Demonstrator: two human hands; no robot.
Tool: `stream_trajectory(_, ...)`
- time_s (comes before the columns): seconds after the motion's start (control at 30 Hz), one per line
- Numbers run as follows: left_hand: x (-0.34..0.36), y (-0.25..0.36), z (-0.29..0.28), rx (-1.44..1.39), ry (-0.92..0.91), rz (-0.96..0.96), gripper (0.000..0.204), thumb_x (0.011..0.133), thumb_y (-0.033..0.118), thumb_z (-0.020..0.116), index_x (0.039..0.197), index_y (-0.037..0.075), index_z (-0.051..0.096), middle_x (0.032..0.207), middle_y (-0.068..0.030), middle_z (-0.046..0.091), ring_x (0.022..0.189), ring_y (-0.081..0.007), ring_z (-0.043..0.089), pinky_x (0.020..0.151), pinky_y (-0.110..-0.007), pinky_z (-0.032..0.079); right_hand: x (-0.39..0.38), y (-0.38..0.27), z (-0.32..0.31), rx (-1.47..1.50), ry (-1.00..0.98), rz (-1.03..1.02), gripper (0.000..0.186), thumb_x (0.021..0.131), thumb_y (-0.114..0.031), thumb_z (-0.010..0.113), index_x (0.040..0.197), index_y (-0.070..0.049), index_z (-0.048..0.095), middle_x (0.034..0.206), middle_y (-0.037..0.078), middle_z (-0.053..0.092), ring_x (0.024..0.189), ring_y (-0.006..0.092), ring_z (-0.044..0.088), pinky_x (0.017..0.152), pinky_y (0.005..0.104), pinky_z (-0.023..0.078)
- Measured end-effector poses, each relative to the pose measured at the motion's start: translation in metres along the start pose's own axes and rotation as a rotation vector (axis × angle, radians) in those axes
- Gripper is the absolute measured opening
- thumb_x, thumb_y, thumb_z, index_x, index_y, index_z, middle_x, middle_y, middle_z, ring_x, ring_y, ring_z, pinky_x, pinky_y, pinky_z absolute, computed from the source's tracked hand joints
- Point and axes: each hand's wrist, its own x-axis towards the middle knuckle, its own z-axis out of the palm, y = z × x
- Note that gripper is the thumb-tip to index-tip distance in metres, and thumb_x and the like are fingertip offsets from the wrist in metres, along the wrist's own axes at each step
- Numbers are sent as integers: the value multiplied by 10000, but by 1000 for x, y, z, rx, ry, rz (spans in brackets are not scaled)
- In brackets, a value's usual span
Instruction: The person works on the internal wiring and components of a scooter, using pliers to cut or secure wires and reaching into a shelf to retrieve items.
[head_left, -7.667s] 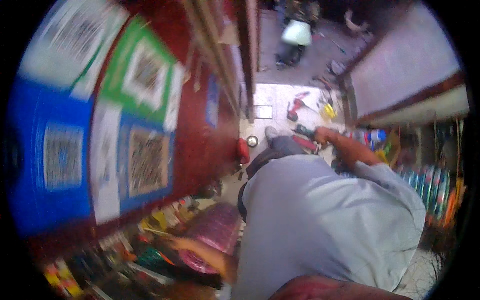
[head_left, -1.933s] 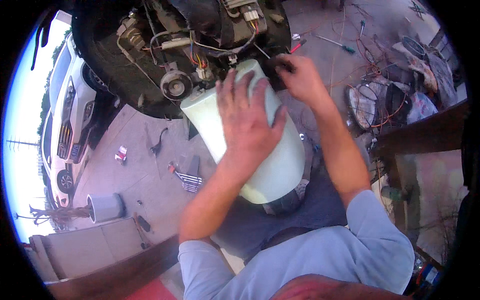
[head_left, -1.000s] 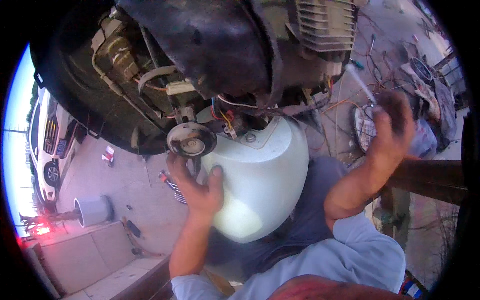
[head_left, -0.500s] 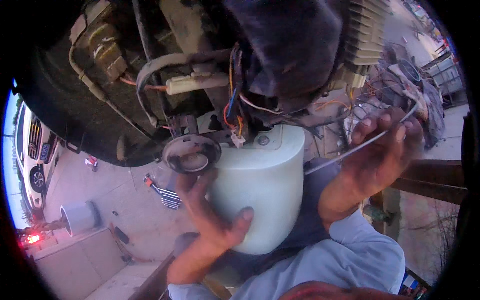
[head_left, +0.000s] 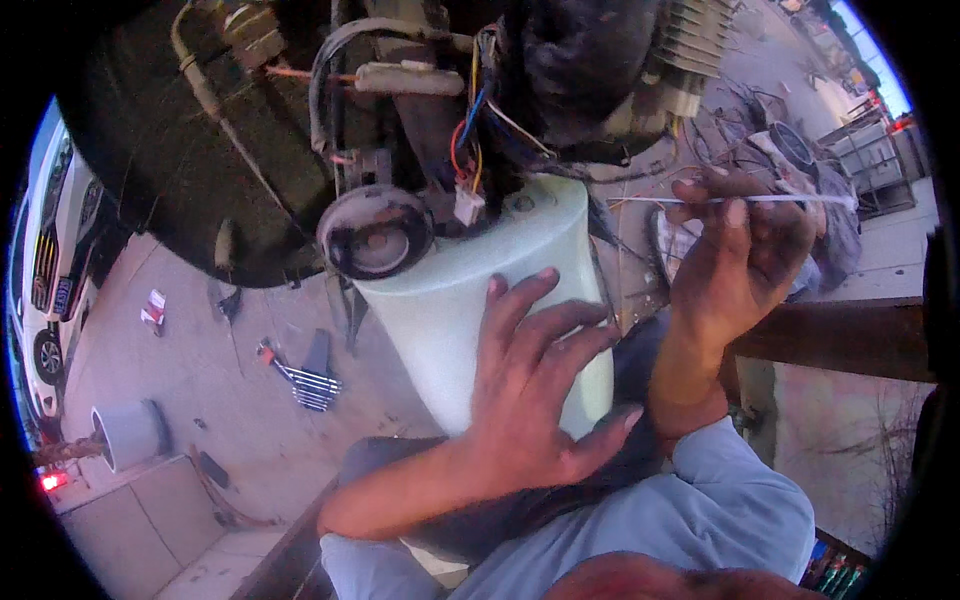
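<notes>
My right hand (head_left: 745, 245) pinches a thin white cable tie (head_left: 640, 200) between thumb and fingers, and the strip lies nearly level. Fingers spread, my left hand (head_left: 535, 380) is in front of a pale green, curved plastic part (head_left: 440, 290); whether it touches the surface I cannot tell. A bolt sits in a recess on top of that part. Just left of it is a round, dusty horn (head_left: 377, 232). Above it hangs a white wire connector (head_left: 468, 205) with red, blue and yellow wires (head_left: 472, 120).
A dark, dusty shell (head_left: 180, 170) fills the upper left. A finned metal block (head_left: 692, 50) hangs at the upper right. A set of wrenches (head_left: 310, 385) lies on the ground, with a grey bucket-shaped pot (head_left: 130, 435) and a white car (head_left: 60, 270) farther left. A brown beam (head_left: 840, 340) runs at right.
My left hand has left the lower left side of the pale green part and spread its fingers in front of it. The cable tie has swung from slanted to nearly level.
</notes>
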Motion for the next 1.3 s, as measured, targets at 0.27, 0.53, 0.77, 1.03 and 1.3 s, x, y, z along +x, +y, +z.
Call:
stream_trajectory(0.27, 23, 11, 71, -23, 88, 64, 508, 779, 262, 775, 1192, 53, 567, 1202, -174, 584, 1266, -452, 440, 1134, -619, 266, -17, -16, -56, -320, -1, 177, 427, 960, 6, 619, 1325, -36, 400, 1066, 216, 709, 889, 262, 713, 755, 359, 580)
stream_trajectory(0.53, 50, 10, 146, 51, 174, 118, 465, 797, 228, 734, 1151, -32, 580, 1171, -268, 577, 1215, -474, 468, 1115, -590, 309, -11, -9, -103, -406, -18, 418, 223, 955, -63, 651, 1157, 27, 627, 1013, 112, 729, 885, 180, 704, 755, 296, 545)
stream_trajectory(0.77, 37, 10, 147, 539, -125, 240, 474, 833, 322, 705, 1166, -11, 642, 1194, -237, 641, 1258, -389, 530, 1150, -579, 302, -7, -3, -104, -391, -49, 446, 233, 952, -113, 667, 1129, 37, 647, 979, 95, 722, 841, 162, 699, 725, 302, 534)
stream_trajectory(1.03, 9, 25, 114, 593, -516, 200, 449, 837, 364, 715, 1139, 34, 678, 1041, -152, 723, 1116, -304, 646, 1146, -495, 358, -15, -1, -81, -379, -127, 491, 273, 926, -172, 729, 1111, 27, 697, 877, 35, 690, 733, 106, 633, 644, 245, 475)
stream_trajectory(1.3, -32, 34, 39, 376, -456, 226, 346, 755, 218, 803, 1073, 117, 712, 966, -34, 732, 1095, -246, 655, 1146, -558, 347, -21, 32, -45, -504, -308, 268, 217, 931, -182, 669, 1094, -49, 720, 925, 205, 711, 840, 360, 696, 761, 403, 540)
